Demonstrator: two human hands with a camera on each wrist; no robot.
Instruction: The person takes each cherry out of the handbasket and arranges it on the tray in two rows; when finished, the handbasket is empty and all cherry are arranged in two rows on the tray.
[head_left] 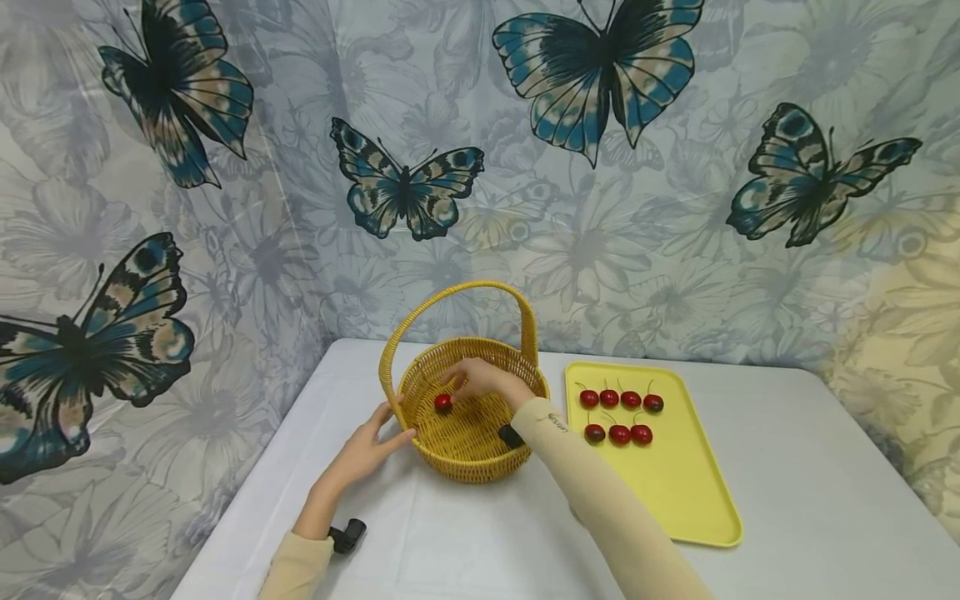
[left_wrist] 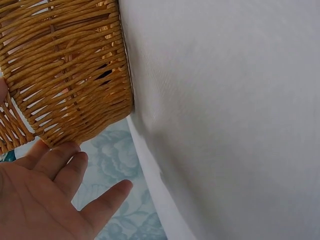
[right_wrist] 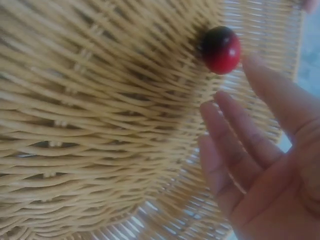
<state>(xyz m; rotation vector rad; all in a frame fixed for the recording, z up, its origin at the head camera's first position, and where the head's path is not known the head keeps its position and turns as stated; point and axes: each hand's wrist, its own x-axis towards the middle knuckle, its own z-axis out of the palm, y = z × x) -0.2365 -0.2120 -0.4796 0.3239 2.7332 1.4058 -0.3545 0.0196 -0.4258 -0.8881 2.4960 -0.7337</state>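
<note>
A yellow wicker basket (head_left: 472,472) with a tall arched handle stands on the table. My left hand (head_left: 365,450) holds its left side, thumb and fingers on either side of the handle's foot; in the left wrist view some fingertips (left_wrist: 70,147) touch the weave and the little finger sticks out. Inside the basket, my right hand (head_left: 480,379) reaches down with fingers spread loosely. A red cherry (right_wrist: 221,50), dark on one side, lies just past the thumb tip, against the wicker. No finger is wrapped around it.
Right of the basket lies a yellow tray (head_left: 690,492) bearing several stemmed cherries (head_left: 619,434) in two rows. The right forearm crosses over the tray's near left side. A white cloth (head_left: 787,467) covers the table, and a butterfly-print curtain (head_left: 600,275) hangs behind it.
</note>
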